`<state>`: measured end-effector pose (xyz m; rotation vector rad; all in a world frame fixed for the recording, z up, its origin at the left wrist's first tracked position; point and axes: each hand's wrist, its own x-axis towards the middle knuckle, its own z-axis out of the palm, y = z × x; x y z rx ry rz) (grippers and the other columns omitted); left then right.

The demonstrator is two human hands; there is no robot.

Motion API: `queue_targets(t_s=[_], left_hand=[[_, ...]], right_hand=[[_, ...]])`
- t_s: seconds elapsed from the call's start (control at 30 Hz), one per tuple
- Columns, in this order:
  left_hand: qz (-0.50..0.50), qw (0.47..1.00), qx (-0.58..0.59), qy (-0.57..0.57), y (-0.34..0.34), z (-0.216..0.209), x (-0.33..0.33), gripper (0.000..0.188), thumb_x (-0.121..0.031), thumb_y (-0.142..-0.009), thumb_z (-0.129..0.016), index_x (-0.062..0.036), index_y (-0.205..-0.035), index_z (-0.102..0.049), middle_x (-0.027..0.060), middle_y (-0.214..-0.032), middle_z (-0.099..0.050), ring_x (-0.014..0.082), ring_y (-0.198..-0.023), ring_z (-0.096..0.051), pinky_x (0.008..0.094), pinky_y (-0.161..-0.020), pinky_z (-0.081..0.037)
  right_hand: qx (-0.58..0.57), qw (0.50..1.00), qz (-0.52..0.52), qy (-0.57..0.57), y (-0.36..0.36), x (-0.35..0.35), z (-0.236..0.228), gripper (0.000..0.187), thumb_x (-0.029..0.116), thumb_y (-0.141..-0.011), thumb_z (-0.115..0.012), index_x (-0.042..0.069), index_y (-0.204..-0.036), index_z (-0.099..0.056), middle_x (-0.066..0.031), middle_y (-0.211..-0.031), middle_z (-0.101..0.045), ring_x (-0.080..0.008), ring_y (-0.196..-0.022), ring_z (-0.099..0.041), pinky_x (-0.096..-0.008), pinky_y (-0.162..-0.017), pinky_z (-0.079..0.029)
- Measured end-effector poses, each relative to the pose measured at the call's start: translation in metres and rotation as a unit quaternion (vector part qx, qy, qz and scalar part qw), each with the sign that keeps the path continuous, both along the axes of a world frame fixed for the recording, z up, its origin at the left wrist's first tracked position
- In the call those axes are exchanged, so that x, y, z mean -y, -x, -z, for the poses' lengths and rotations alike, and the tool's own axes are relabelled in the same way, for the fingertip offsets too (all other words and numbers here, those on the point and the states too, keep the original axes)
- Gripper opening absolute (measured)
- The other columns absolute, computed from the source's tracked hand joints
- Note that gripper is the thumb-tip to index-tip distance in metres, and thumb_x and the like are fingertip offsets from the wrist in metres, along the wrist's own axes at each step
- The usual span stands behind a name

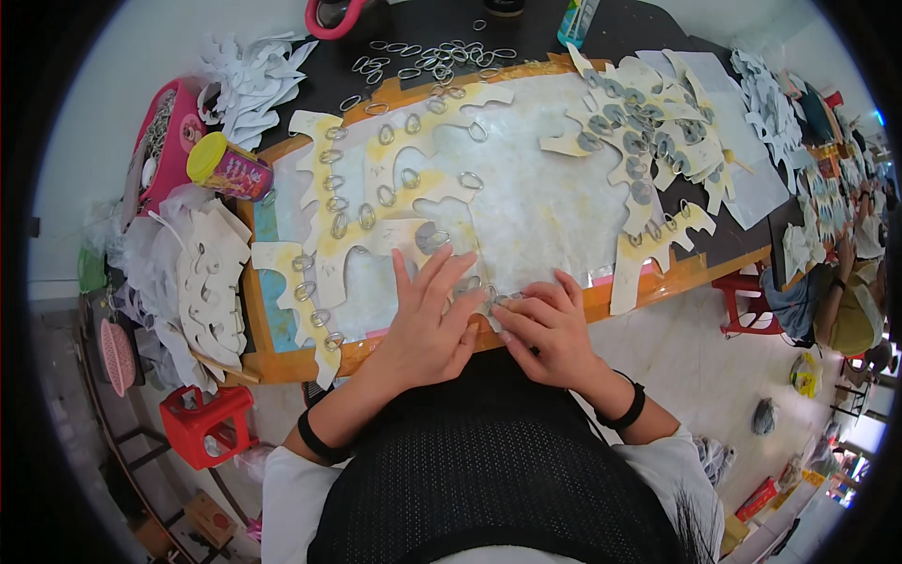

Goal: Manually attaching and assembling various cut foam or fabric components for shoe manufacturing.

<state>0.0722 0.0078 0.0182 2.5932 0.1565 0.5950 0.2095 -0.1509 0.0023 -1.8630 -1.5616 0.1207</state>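
My left hand (427, 315) lies over the near edge of a cream-coloured cut-out piece (390, 235), its fingers stretched and spread. A round grey patch (433, 237) covers one spot on that piece, just beyond the fingertips. Between my hands another small grey patch (489, 293) shows in part at the table's near edge. At that patch the fingertips of my right hand (547, 327) are drawn together on it; the piece beneath is mostly hidden. More cream cut-outs, several carrying oval metal rings (366, 216) on yellowish glue spots, lie to the left and beyond.
Loose oval rings (442, 61) are scattered at the table's far side. Cut-outs with grey patches (648, 132) are heaped at right. On the left stand a yellow-lidded tub (230, 167) and a pink basket (169, 141). Red stools (209, 423) flank the table. Another person (850, 301) sits far right.
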Motion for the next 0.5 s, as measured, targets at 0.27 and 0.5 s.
queue_targets(t_s=[0.27,0.5], left_hand=[[0.135,0.989,-0.002,-0.068,-0.007,0.009,-0.013,0.025,-0.008,-0.082,-0.062,-0.0064,-0.106,-0.057,0.0020,-0.106,-0.065,0.0203,-0.116,-0.055,0.0661,-0.111,-0.006],[0.084,0.994,0.034,-0.054,0.007,0.026,-0.011,0.024,-0.001,-0.078,-0.070,-0.0035,-0.095,-0.053,0.0036,-0.094,-0.067,0.0219,-0.101,-0.064,0.0646,-0.111,-0.009]], right_hand=[[-0.003,1.000,0.001,0.003,0.000,0.000,-0.001,0.029,0.015,-0.076,-0.069,0.013,-0.105,-0.066,0.0013,-0.098,-0.063,-0.0213,-0.100,-0.055,-0.0517,-0.103,-0.029],[-0.022,0.999,0.034,0.021,0.004,-0.004,-0.002,0.039,0.018,-0.077,-0.068,0.013,-0.115,-0.061,-0.0026,-0.090,-0.059,-0.0216,-0.095,-0.055,-0.0522,-0.102,-0.030]])
